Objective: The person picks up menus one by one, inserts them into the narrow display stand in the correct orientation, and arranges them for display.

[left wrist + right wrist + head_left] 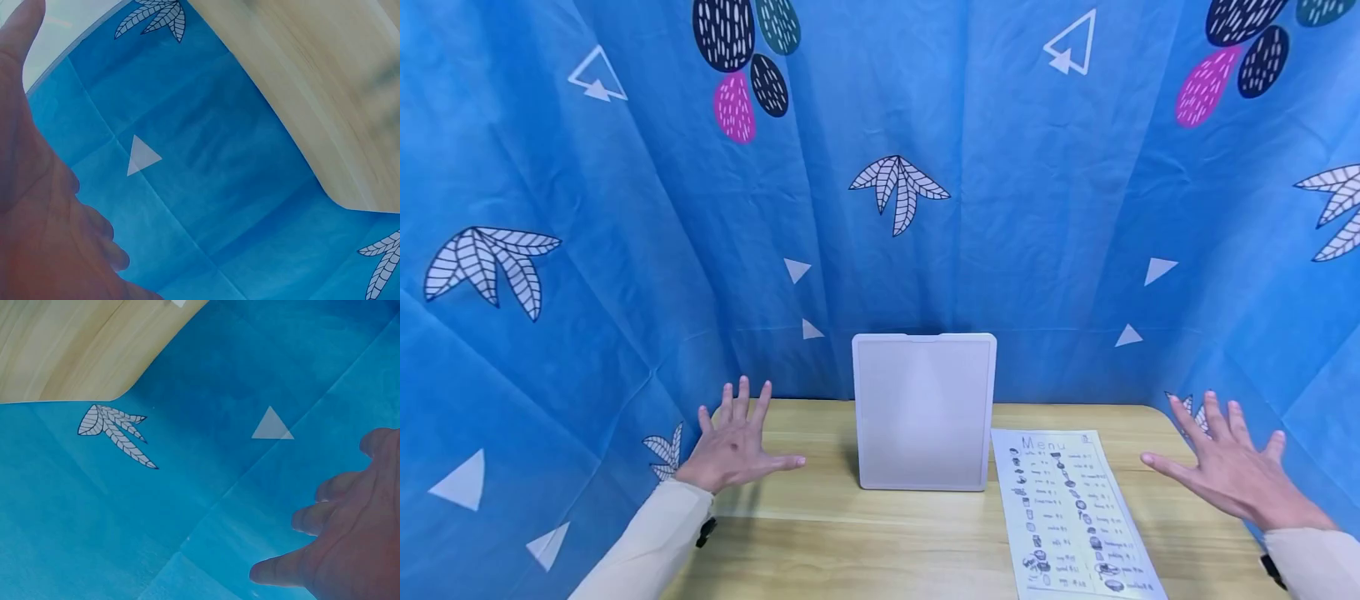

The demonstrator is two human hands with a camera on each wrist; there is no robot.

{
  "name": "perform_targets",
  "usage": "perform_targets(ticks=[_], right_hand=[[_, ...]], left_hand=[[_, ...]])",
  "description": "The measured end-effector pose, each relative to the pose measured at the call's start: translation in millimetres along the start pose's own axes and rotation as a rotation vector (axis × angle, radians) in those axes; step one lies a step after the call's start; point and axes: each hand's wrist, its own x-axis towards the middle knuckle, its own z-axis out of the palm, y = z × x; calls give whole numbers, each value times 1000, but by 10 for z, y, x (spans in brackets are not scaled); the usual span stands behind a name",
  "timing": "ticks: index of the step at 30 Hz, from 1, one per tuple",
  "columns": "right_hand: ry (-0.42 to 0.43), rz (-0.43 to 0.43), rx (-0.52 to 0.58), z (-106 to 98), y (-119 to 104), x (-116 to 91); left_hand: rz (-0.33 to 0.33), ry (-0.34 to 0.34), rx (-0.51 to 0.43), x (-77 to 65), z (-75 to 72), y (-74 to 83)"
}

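Both hands hover over the table with fingers spread and nothing in them. In the head view my left hand (733, 448) is left of a pale upright board (923, 412), thumb pointing toward it. On the other side, my right hand (1236, 467) hangs over the table's right part. The handwritten, illustrated "Menu" sheet (1067, 517) lies flat between the board and that hand, touched by neither. The left wrist view has the left palm (44, 206) along its left edge; the right wrist view catches the right hand (350, 531) at lower right.
A light wood table (820, 533) has rounded far corners. Blue curtains (895, 275) printed with leaves and triangles enclose it at the back and both sides. The board stands near the back edge, in front of the curtain.
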Motion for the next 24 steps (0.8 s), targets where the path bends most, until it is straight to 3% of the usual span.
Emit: perform_targets(ticks=[24], right_hand=[[14, -56, 45, 218, 49, -36]], left_hand=[[30, -33, -50, 8, 243, 118]])
